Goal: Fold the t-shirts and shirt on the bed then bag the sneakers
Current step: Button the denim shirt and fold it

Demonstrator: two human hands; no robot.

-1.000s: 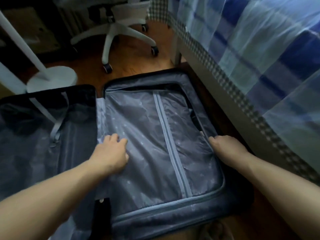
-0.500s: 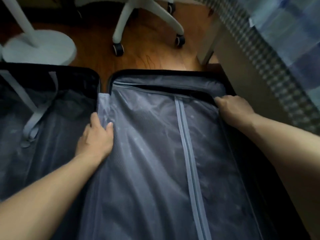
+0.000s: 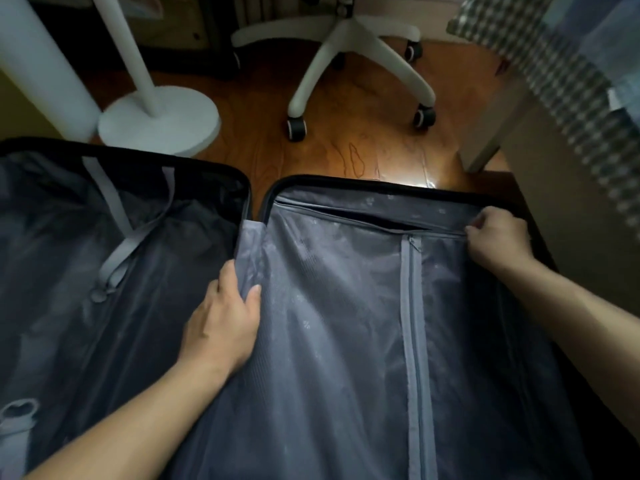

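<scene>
Right hand: my right hand (image 3: pixel 498 239) has travelled from the suitcase's right edge up to the far corner of the zipped divider panel (image 3: pixel 346 323), fingers curled and pinching at the zip line there; the pull itself is hidden.
Left hand: my left hand (image 3: pixel 223 327) has slid to the panel's hinge-side edge, gripping a fold of fabric.
Suitcase: suitcase (image 3: pixel 381 187) lies open on the floor, strapped half (image 3: pixel 114 237) to the left.
Task things: t-shirts, shirt, sneakers not in view; only the bed (image 3: pixel 561 64) edge shows.
Meaning: I judge this as closing the divider, a side step; no folding or bagging is under way.
</scene>
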